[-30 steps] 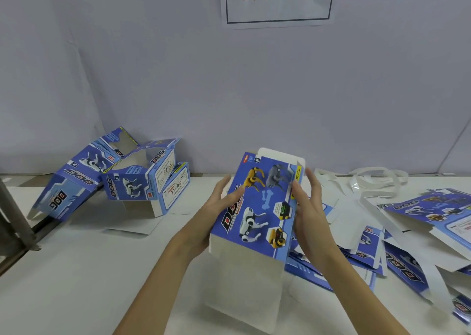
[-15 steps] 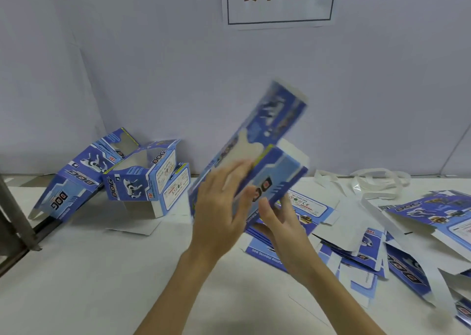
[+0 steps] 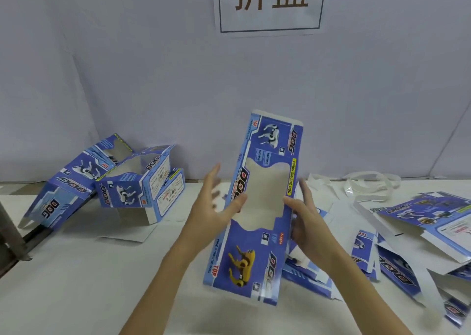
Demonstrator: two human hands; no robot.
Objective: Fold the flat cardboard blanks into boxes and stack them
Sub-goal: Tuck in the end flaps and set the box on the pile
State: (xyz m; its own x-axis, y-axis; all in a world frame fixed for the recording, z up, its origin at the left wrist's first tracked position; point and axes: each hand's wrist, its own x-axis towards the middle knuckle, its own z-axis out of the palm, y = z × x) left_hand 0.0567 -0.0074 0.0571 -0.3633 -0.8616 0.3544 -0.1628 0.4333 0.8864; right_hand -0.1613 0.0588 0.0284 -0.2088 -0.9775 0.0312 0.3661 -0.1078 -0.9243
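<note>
Soft, even light with faint shadows; the left hand's fingers [image 3: 214, 181] are motion-blurred, and the edges bow wide-angle.

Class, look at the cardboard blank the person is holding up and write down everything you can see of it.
The cardboard blank is a long, flat, glossy blue printed sheet, held nearly upright and tilted slightly, above the white table. A window cut-out sits at its middle. Above the window a white toy dog is printed, below it a yellow one, with "DOG" lettering and "TOP" marks. The left hand touches its left edge with straight fingers; the right hand grips its right edge, thumb at the window.
</note>
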